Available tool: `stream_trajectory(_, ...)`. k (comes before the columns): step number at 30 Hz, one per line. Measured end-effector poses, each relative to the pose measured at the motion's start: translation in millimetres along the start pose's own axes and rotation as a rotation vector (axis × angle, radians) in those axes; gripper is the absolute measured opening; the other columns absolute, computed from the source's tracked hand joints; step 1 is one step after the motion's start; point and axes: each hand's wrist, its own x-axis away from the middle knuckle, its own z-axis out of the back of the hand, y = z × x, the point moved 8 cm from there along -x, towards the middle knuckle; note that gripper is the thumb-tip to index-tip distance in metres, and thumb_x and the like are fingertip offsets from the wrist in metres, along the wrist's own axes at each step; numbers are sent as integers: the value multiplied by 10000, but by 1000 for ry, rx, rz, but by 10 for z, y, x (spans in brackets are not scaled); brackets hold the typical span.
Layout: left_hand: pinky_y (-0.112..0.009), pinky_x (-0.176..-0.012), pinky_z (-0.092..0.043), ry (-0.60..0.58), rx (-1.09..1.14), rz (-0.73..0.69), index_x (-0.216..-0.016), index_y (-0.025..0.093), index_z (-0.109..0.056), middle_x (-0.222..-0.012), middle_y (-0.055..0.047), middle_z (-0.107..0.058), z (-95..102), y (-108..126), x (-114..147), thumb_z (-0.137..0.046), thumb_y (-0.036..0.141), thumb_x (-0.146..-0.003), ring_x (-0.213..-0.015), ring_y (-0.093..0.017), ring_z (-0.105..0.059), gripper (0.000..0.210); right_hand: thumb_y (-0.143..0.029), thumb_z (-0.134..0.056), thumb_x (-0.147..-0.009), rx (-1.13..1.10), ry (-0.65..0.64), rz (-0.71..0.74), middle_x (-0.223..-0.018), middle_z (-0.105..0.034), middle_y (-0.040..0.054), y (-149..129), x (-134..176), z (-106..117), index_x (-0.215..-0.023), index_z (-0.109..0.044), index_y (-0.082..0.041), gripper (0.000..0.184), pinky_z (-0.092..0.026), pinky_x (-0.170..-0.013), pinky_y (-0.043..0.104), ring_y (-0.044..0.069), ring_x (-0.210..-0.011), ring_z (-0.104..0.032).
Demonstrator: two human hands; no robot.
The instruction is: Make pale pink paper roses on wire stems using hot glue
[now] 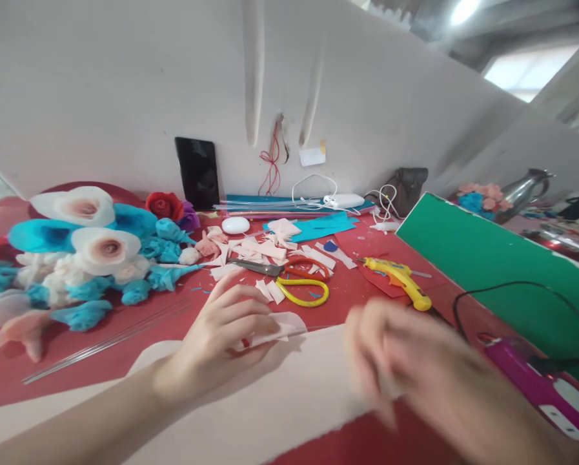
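My left hand point(226, 329) is closed, its curled fingers and thumb pinching a small folded piece of pale crepe paper point(289, 323). Beneath both hands spreads a large pale pink sheet of crepe paper point(212, 416). My right hand point(390, 349) hovers over the right side of this sheet, smeared by motion, so whether its fingers hold anything does not show. Beyond the left hand lie scissors point(303, 292) with one red and one yellow handle, among cut pale paper scraps point(264, 248). A yellow glue gun point(398, 274) rests past my right hand.
Blue, white and pink paper flowers point(108, 248) crowd the left of the red table point(148, 323), near thin clear rods point(95, 345). A black phone point(197, 173) leans against the back panel. At right stand a green board point(502, 284) and a purple power strip point(536, 381) with a cord.
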Motion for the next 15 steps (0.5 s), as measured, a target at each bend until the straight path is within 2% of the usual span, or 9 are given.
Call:
stream_trajectory(3,-410,-1053,-304,77,73,98,-752,233,-649,-692,43,-678,24,-63,14,-642,180,-774,-734,-121,-625,57,-301,-525,-916,200,252,-118,-1082,-560,73,464,-278,527,-1085,-558,-136,238,-490,-823,374,176,-942,-564)
stream_trajectory(4,-410,-1064,-291,92,93,118,-746,238,-654,-697,44,-678,25,-83,24,-645,194,-775,-738,-120,-627,53,-289,-536,-909,246,303,-177,-1109,-546,82,674,-352,691,-1101,-548,-131,249,-484,-834,388,188,-963,-556)
stream_trajectory(6,-399,-1085,-265,81,108,119,-762,247,-664,-734,41,-686,5,-99,42,-655,170,-759,-765,-118,-633,77,-303,-527,-914,301,308,-295,-1134,-543,85,1110,-450,911,-1123,-548,-144,264,-492,-830,383,189,-972,-558)
stream_trajectory(8,-389,-1094,-257,66,103,109,-778,248,-664,-763,40,-689,-6,-108,54,-658,123,-734,-782,-114,-635,133,-324,-516,-919,323,263,-404,-1128,-555,74,1491,-464,1007,-1112,-564,-164,256,-501,-824,364,187,-961,-567)
stream_trajectory(10,-401,-1096,-260,69,93,105,-779,246,-658,-768,39,-691,2,-113,57,-652,110,-730,-782,-115,-635,145,-319,-525,-916,309,228,-469,-1121,-556,77,1748,-431,1019,-1126,-555,-147,273,-503,-818,372,190,-958,-571)
stream_trajectory(12,-419,-1101,-255,74,85,93,-780,246,-653,-757,42,-694,11,-99,47,-651,130,-743,-777,-117,-636,123,-314,-530,-914,272,238,-507,-1127,-553,81,1887,-389,1010,-1139,-546,-140,285,-502,-817,379,192,-963,-570)
stream_trajectory(15,-435,-1106,-248,75,77,81,-771,238,-650,-743,40,-694,7,-77,36,-652,165,-762,-770,-117,-635,74,-312,-533,-912,173,305,-509,-1128,-550,82,1923,-351,999,-1147,-539,-137,293,-505,-810,377,192,-960,-571)
